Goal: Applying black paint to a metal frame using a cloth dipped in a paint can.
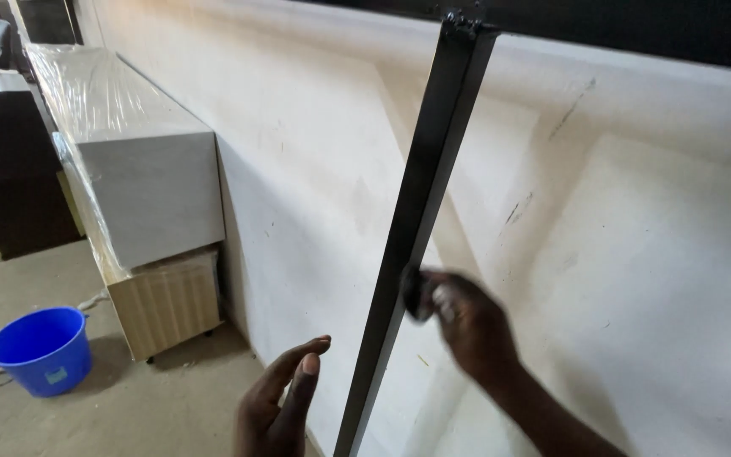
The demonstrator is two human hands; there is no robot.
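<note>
A long dark metal bar [420,195] leans up against a cream wall [653,254], running from the bottom middle to the top. My right hand [458,317] is closed on the bar about two thirds of the way down, with something small and dark pressed against the bar's right side; blur hides what it is. My left hand [285,398] hovers just left of the bar near the bottom edge, fingers straight and together, touching nothing.
A white cabinet [141,161] wrapped in clear plastic stands along the wall at left, on a ribbed beige base [167,300]. A blue bucket [40,349] sits on the concrete floor at lower left. Dark furniture [6,169] stands at the far left.
</note>
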